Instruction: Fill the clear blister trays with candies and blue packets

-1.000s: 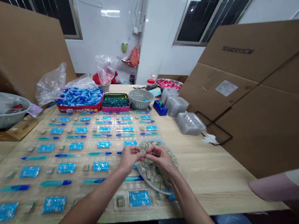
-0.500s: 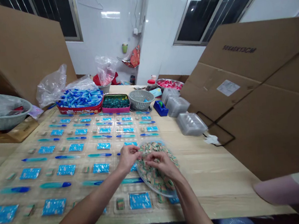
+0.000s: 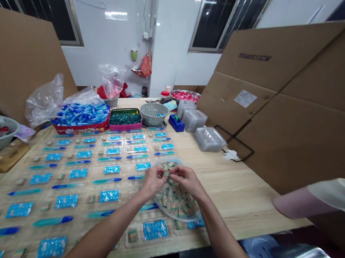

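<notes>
Left hand [image 3: 153, 181]: hung over the bowl's left side, fingertips pinched on a small piece [image 3: 166, 173].
Right hand [image 3: 187, 179]: hung over the bowl, fingertips meeting the left's on the same piece.
Bowl [image 3: 176, 161]: clear, heaped with small striped blocks, on the wooden table [image 3: 247, 195].
Trays [image 3: 81, 173]: clear, in rows left of the bowl, holding blue packets and pens.
Far end: red tin [image 3: 81, 125], pink tin [image 3: 126, 126], grey basket [image 3: 154, 113].
Right side: leaning cardboard [image 3: 298, 124].
</notes>
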`<control>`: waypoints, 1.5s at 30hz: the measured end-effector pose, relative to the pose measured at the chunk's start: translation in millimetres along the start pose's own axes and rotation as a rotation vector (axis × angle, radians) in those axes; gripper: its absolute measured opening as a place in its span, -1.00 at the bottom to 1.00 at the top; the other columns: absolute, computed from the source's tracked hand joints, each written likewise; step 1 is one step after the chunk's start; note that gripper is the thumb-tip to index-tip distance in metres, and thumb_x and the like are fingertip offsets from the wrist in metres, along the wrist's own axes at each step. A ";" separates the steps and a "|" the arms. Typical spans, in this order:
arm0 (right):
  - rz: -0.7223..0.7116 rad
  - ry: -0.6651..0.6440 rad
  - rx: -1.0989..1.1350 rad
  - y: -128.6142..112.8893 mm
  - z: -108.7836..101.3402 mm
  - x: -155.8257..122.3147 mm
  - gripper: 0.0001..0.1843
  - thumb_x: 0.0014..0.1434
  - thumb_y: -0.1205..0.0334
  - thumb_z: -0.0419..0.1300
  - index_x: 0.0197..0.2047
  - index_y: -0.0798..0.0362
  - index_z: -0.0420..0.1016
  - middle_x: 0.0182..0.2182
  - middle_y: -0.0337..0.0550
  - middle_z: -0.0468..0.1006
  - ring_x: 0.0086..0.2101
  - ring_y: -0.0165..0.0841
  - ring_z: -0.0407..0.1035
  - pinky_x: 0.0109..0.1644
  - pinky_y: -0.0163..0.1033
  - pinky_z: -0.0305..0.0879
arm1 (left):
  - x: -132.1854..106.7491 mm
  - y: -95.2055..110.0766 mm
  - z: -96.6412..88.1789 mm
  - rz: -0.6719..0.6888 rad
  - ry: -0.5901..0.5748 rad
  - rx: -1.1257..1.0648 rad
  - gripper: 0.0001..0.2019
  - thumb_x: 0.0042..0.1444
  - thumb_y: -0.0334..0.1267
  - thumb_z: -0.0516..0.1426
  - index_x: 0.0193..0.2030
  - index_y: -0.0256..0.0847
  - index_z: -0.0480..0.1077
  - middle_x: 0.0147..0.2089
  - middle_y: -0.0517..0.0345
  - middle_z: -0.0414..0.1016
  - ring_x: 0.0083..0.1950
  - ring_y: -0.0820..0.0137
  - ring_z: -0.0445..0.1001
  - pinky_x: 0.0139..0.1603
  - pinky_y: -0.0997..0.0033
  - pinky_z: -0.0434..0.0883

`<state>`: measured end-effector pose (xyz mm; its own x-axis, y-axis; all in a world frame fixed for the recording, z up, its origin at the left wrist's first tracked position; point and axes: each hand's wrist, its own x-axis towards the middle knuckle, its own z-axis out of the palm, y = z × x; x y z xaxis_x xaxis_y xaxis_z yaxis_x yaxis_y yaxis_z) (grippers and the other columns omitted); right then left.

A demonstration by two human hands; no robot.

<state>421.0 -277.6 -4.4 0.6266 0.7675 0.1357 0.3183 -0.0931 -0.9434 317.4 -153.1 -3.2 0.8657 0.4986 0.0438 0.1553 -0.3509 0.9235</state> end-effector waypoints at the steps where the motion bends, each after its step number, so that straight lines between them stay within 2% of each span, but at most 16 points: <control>1: 0.007 0.012 -0.011 2.4 -3.5 -0.9 -0.83 -0.05 0.13 0.27 -0.42 0.05 0.49 -0.48 -0.20 0.52 -0.42 -0.30 0.38 -0.30 -0.24 0.31 | 1.6 2.3 2.4 0.022 -0.004 0.040 -0.85 -0.11 -0.40 0.13 -0.38 -0.25 0.52 -0.52 0.19 0.48 -0.45 0.39 0.42 -0.40 0.48 0.35; 7: 0.022 0.108 -0.119 17.2 -10.7 -12.5 -0.80 0.03 0.15 0.16 -0.39 0.07 0.54 -0.44 -0.15 0.56 -0.37 -0.27 0.40 -0.25 -0.21 0.31 | -1.8 11.2 18.2 0.144 -0.095 0.247 -0.75 -0.17 -0.53 0.07 -0.39 -0.22 0.50 -0.44 0.07 0.51 -0.32 0.26 0.46 -0.19 0.32 0.35; 10: 0.036 0.108 -0.118 20.5 -9.7 -16.3 -0.79 0.04 0.14 0.15 -0.39 0.06 0.55 -0.43 -0.15 0.57 -0.36 -0.26 0.41 -0.25 -0.22 0.31 | -5.6 9.8 23.3 0.166 -0.106 0.311 -0.66 -0.16 -0.56 0.05 -0.23 -0.23 0.47 -0.36 0.02 0.52 -0.24 0.20 0.47 -0.12 0.28 0.34; 13: 0.039 0.092 -0.120 18.9 -8.3 -16.7 -0.77 0.05 0.11 0.15 -0.41 0.06 0.56 -0.45 -0.16 0.58 -0.37 -0.27 0.41 -0.27 -0.22 0.31 | -6.2 6.7 26.0 0.181 -0.098 0.388 -0.58 -0.15 -0.55 0.05 -0.11 -0.20 0.42 -0.33 0.06 0.52 -0.21 0.22 0.47 -0.07 0.28 0.32; 18: 0.032 0.089 -0.152 17.5 -5.6 -14.8 -0.78 0.05 0.13 0.14 -0.43 0.06 0.55 -0.48 -0.15 0.57 -0.41 -0.27 0.40 -0.30 -0.22 0.31 | -2.6 1.4 28.9 0.169 -0.098 0.452 -0.64 -0.13 -0.54 0.05 -0.16 -0.20 0.41 -0.35 0.06 0.52 -0.21 0.19 0.48 -0.14 0.29 0.33; 25: 0.069 0.108 -0.027 25.4 -5.0 -17.9 -0.82 -0.03 0.17 0.18 -0.38 0.06 0.54 -0.42 -0.12 0.59 -0.38 -0.25 0.44 -0.27 -0.19 0.34 | 0.1 -0.4 29.3 0.132 -0.106 0.468 -0.64 -0.13 -0.52 0.06 -0.14 -0.23 0.41 -0.29 0.00 0.54 -0.17 0.13 0.50 -0.24 0.31 0.32; 28: 0.062 0.166 -0.130 23.2 -4.4 -19.3 -0.82 -0.02 0.17 0.18 -0.38 0.05 0.55 -0.41 -0.10 0.59 -0.35 -0.22 0.45 -0.23 -0.16 0.34 | 0.6 -0.1 29.4 0.133 -0.107 0.460 -0.64 -0.13 -0.53 0.06 -0.15 -0.23 0.41 -0.29 0.00 0.54 -0.16 0.13 0.50 -0.21 0.30 0.32; 33: 0.049 0.182 -0.331 17.8 -1.4 -18.8 -0.82 0.02 0.14 0.15 -0.47 0.03 0.51 -0.51 -0.13 0.55 -0.47 -0.25 0.41 -0.36 -0.22 0.27 | 0.4 -1.6 31.3 0.139 -0.101 0.453 -0.70 -0.09 -0.51 0.07 -0.18 -0.23 0.40 -0.29 -0.01 0.53 -0.15 0.11 0.49 -0.15 0.25 0.32; 37: 0.067 0.164 -0.354 18.6 -0.5 -18.1 -0.82 0.00 0.20 0.09 -0.46 0.04 0.50 -0.51 -0.14 0.55 -0.46 -0.27 0.42 -0.37 -0.25 0.27 | -0.6 -1.5 30.8 0.134 -0.098 0.453 -0.71 -0.09 -0.50 0.08 -0.19 -0.22 0.40 -0.31 0.01 0.52 -0.15 0.13 0.48 -0.15 0.27 0.32; 41: 0.069 0.167 -0.403 17.6 -0.3 -18.1 -0.77 0.03 0.13 0.09 -0.48 0.05 0.50 -0.54 -0.15 0.53 -0.47 -0.28 0.41 -0.39 -0.27 0.26 | -1.3 0.5 29.8 0.138 -0.110 0.456 -0.72 -0.10 -0.50 0.07 -0.22 -0.21 0.40 -0.30 0.04 0.53 -0.17 0.19 0.49 -0.18 0.33 0.33; 45: 0.050 0.138 -0.348 17.7 -1.0 -18.8 -0.81 -0.01 0.16 0.11 -0.48 0.06 0.49 -0.55 -0.17 0.53 -0.50 -0.31 0.39 -0.40 -0.30 0.26 | -0.7 -0.4 30.8 0.145 -0.100 0.460 -0.73 -0.10 -0.50 0.07 -0.21 -0.21 0.39 -0.30 0.05 0.53 -0.15 0.18 0.49 -0.06 0.25 0.32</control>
<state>415.5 -294.3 -23.3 0.7300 0.6658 0.1545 0.4929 -0.3563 -0.7938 331.4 -177.8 -15.4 0.9321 0.3478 0.1016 0.2042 -0.7358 0.6457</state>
